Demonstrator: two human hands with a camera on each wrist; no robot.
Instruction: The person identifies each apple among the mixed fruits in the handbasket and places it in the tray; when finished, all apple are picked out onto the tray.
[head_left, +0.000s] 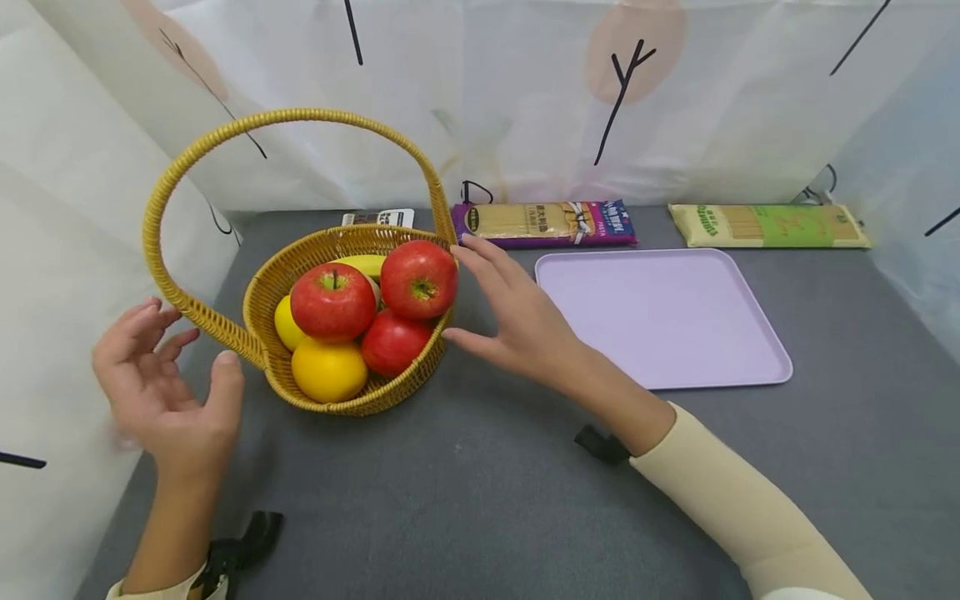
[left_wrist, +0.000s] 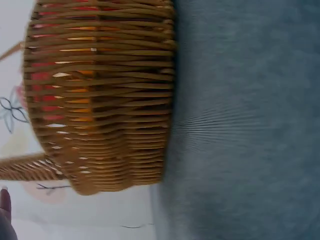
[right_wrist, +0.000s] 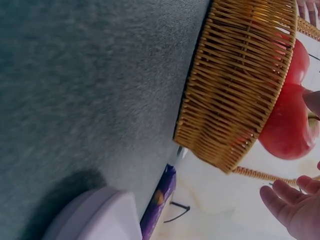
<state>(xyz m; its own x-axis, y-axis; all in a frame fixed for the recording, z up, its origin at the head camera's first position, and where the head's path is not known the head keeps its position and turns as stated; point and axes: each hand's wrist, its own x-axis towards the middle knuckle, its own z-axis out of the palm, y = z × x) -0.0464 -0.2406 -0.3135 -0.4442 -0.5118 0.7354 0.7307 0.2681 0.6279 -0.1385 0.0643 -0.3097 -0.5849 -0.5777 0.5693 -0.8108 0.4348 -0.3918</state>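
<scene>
A golden wicker basket with a tall arched handle holds fruit. Three red apples, one of them a top apple at the right, lie over yellow fruit such as a lemon-like one and a banana. My right hand is at the basket's right side, fingers extended towards that apple; whether the fingertips touch it I cannot tell. On the other side, beside the handle's left foot, my left hand has its palm up and fingers loosely bent, with nothing in it.
A pale purple tray lies right of the basket on the grey tabletop. Behind it are a purple pasta packet and a green noodle packet. A small label card lies behind the basket. White patterned cloth surrounds the table.
</scene>
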